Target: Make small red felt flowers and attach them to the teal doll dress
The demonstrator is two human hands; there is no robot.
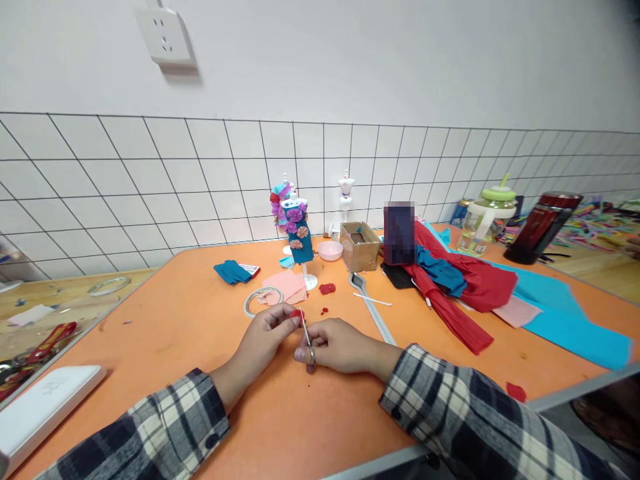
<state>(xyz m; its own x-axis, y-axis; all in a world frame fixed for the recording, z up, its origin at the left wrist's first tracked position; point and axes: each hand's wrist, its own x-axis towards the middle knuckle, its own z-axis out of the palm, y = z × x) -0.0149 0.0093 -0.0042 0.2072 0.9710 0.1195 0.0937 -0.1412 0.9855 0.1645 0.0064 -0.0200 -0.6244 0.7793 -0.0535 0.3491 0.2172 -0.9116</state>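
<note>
Between the thumb and fingers of my left hand [273,333] is a small red piece of paper or fabric [298,316]. My right hand [333,347] grips a small pair of scissors [307,337], its fingers in the handle loops. The blades point away from me and lie against the red piece. Just beyond my hands are a little heap of red scraps [327,289] and a few loose red bits [325,311]. A roll of tape [249,305] rests on a pink sheet [287,287] past my left hand.
Behind stands a mini dress form [300,230] in blue with purple flowers. A pink bowl [330,251], cardboard box [360,247] and bare dress form [345,193] are at the back. Red material [465,287], a drink bottle [487,220] and a dark flask [543,227] stand right; a white device [50,413] lies left.
</note>
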